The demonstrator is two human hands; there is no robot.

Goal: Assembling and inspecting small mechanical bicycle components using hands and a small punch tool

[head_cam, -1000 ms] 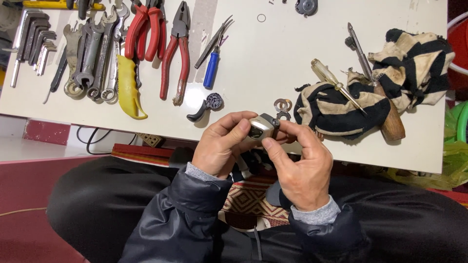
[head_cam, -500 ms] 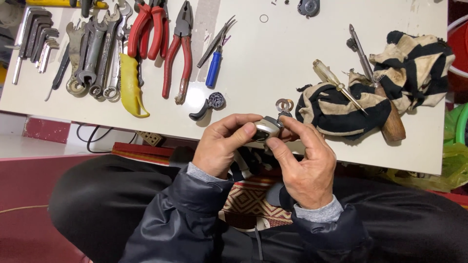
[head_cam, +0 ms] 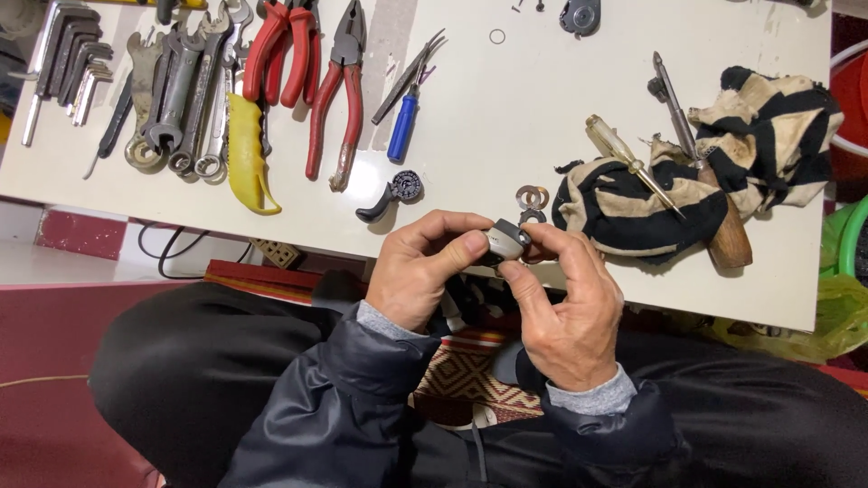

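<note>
Head view: small grey part (head_cam: 506, 240) pinched between left hand (head_cam: 425, 268) and right hand (head_cam: 565, 307), just over the near desk (head_cam: 506, 117) edge. Bare desk beyond the fingers. Washers (head_cam: 532, 197) and black knob (head_cam: 394, 193) close ahead; striped cloth (head_cam: 633, 203) right; pliers (head_cam: 336, 90) further left.

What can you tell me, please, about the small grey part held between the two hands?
The small grey part is a rounded, metallic-looking piece with a dark end, mostly hidden by fingers, so its full shape cannot be told. It is held level, just off the near edge of the white table. The left hand pinches it with thumb and forefinger from one side; the right hand grips it from the other. Nothing else touches it.
</note>
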